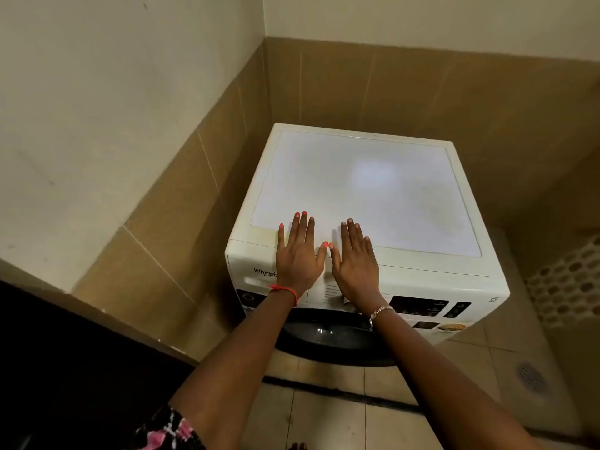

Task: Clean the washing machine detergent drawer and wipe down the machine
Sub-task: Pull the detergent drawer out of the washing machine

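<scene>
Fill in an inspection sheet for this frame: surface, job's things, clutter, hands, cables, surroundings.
Surface: flat white top of the white front-loading washing machine, with a glare patch.
Job's things: white detergent drawer at the front's upper left, shut; no cloth seen.
Clutter: nothing seen.
Hands: left hand and right hand flat, fingers straight, on the top's front edge.
Cables: nothing seen.
Surroundings: tan tiled walls, tiled floor, round floor drain.

The left arm (237,362) and right arm (431,368) reach forward side by side. The left hand (297,256) lies flat, palm down, fingers straight and slightly spread. The right hand (355,266) lies just beside it in the same pose, thumb tips almost touching.
</scene>
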`<state>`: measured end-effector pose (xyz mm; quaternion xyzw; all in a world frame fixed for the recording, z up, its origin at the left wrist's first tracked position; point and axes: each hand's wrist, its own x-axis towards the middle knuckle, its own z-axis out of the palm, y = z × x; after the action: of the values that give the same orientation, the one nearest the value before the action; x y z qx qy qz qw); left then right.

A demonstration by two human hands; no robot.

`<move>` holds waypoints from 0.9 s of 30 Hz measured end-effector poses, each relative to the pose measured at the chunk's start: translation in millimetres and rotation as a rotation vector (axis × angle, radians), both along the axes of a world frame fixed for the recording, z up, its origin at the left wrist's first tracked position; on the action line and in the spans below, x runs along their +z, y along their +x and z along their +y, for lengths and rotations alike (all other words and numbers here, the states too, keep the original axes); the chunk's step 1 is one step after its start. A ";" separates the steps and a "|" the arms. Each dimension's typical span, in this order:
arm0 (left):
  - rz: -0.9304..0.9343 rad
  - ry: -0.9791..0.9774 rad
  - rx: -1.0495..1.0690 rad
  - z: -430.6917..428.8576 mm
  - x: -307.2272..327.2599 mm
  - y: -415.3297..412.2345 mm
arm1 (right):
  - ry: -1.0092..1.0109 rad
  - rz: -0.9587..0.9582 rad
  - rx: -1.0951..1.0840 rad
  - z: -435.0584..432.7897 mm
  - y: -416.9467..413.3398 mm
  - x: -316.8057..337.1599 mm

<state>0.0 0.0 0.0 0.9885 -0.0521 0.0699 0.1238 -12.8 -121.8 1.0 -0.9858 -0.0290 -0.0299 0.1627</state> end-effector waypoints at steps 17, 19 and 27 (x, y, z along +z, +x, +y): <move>0.134 -0.058 0.015 51.1 -42.9 -11.5 | -0.151 0.096 0.161 25.8 18.6 -36.0; 0.125 -0.073 0.004 52.8 -45.5 -11.9 | -0.183 0.102 0.181 25.3 22.1 -38.3; 0.058 -0.083 -0.020 57.4 -57.3 -17.7 | -0.248 0.051 0.216 20.9 27.3 -46.0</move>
<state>-17.7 57.4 -57.3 0.9835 -0.0555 0.0423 0.1670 14.5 -100.9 -45.1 -0.9899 -0.1339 0.0167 0.0428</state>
